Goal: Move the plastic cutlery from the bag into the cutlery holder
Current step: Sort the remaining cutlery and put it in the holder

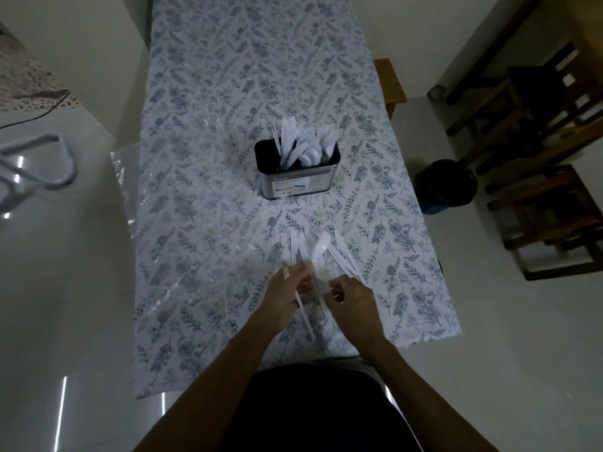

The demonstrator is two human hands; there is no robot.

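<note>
Near the tabletop's near edge, approx. at its mid-width, both hands work over a loose heap of white plastic cutlery point(313, 252). Heap incl. knives, a fork and a spoon, fanned out w/ heads pointing toward the far edge; whether a clear bag lies under or around the heap cannot be told.

Left hand point(287, 295): fingers curled round one white utensil handle point(301, 313), which runs diagonally from the fingers back toward the near edge. Utensil type not readable.

Right hand point(354, 303): thumb and fingers bent inward, pinching at the handle ends of the heap; exact piece held cannot be told. The two hands sit just beside each other, w/ the heap's handles between them.

Cutlery holder point(297, 176): metal, rectangular, upright, label facing the near edge. Position: tabletop centre, well apart from the hands, toward the far edge. Contents point(305, 146): white knives on its left side, spoons in the middle, forks on its right side, all standing w/ heads up.

Tabletop point(202, 197): covered w/ a leaf-print cloth under a clear plastic sheet, which overhangs the left edge.

Floor right of the table: dark bin point(445, 185), wooden chairs point(538, 151).
</note>
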